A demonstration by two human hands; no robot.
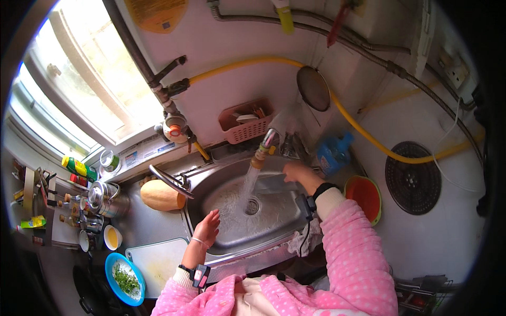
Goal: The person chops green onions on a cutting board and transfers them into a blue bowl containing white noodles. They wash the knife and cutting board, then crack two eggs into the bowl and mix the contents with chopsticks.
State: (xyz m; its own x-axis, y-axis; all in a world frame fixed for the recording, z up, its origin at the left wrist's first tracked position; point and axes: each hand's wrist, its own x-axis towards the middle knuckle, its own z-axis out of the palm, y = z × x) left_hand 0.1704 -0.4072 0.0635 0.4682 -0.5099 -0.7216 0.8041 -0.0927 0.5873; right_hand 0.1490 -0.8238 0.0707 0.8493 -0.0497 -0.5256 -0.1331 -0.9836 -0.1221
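My left hand (207,229) is over the left front rim of the stainless steel sink (233,252), fingers extended and holding nothing. My right hand (297,173) is at the sink's right side, its fingers curled around what looks like the handle of a kitchen knife. The knife's broad grey blade (276,185) lies low over the basin, blurred and hard to make out. Between my hands, a stream of water (250,183) runs from the brass-ended tap (259,158) and splashes near the drain (252,206).
Left of the sink are a pale orange squash (162,195), a white cutting board (158,260) and a blue-rimmed bowl (110,272) with chopped greens. A blue plastic bottle (332,156) and an orange-red basin (361,197) stand at the right. Behind hangs a pink basket (249,132).
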